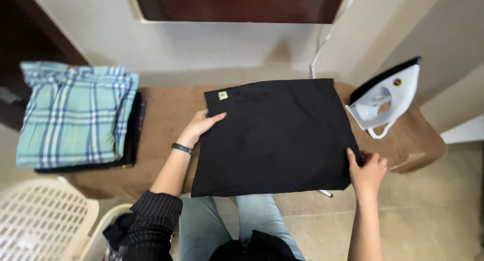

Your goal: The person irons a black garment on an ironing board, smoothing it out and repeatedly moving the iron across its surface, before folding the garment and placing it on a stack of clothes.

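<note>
On the brown surface (pixel 166 110) in mid-frame, a folded black cloth (pixel 277 135) lies flat, the left hand (pixel 199 126) pressing open-palmed on its left edge, the right hand (pixel 368 171) pinching its lower right corner taut, while the iron (pixel 385 100) stands upright at right, clear of the cloth.

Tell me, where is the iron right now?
In the head view, the white iron stands on its heel at the right end of the brown ironing board, just beyond the black cloth and above the right hand.
</note>
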